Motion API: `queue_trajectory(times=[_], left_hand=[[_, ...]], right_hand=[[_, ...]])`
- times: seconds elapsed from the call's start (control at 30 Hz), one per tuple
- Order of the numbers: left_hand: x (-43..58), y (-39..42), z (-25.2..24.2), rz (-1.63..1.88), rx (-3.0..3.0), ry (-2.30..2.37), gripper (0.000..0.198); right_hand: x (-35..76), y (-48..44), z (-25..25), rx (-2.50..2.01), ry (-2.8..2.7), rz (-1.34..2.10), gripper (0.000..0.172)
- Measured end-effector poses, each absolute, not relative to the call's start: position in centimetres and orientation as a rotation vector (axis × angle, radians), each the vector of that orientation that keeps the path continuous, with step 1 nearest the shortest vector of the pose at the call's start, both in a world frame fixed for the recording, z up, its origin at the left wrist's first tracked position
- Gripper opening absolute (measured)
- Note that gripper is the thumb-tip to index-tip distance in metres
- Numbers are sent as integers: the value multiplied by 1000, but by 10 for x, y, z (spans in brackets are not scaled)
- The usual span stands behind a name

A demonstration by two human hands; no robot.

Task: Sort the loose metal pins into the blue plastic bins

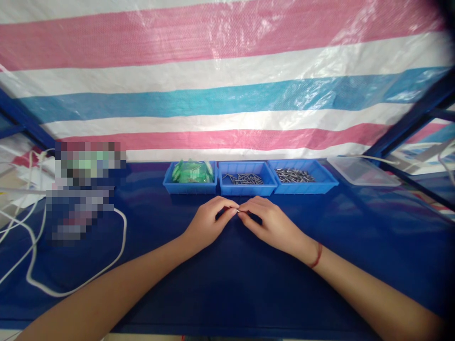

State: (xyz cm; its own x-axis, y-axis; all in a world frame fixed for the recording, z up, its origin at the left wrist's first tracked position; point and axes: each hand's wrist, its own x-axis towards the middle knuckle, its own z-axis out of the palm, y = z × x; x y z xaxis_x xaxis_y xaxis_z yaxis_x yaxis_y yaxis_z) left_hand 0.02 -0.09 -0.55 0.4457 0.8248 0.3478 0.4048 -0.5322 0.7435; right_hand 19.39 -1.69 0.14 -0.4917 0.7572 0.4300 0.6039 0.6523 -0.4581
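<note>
My left hand (208, 220) and my right hand (270, 221) meet fingertip to fingertip over the blue table (227, 279), just in front of the middle tray. Both are pinched shut on one small metal pin (238, 210) held between them. A red string circles my right wrist (317, 255). Three blue trays stand in a row behind the hands: the left tray (190, 185) holds green pieces, the middle tray (247, 187) holds a few metal pins, the right tray (305, 185) holds many metal pins.
A clear plastic lid or tray (362, 171) lies right of the blue trays. A white cable (117, 255) loops across the table's left side near a blurred-out object. A striped tarp (227, 85) hangs as the back wall. Dark blue frame bars (412, 118) slant at the right.
</note>
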Motion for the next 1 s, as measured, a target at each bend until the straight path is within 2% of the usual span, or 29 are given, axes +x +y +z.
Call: queue_trajectory(times=[0.13, 0.23, 0.57, 1.0], left_hand=[[2, -2, -5, 1014, 2018, 1067, 19], [2, -2, -2, 992, 1995, 1093, 13], [1, -1, 2, 905, 2005, 1075, 18], [2, 0, 0, 919, 1990, 1045, 15]], right_hand=[[191, -19, 0, -1031, -2246, 377, 15], [190, -20, 1, -1022, -2238, 402, 14], [189, -21, -1, -1011, -2172, 454, 13], [189, -21, -1, -1022, -2026, 395, 12]])
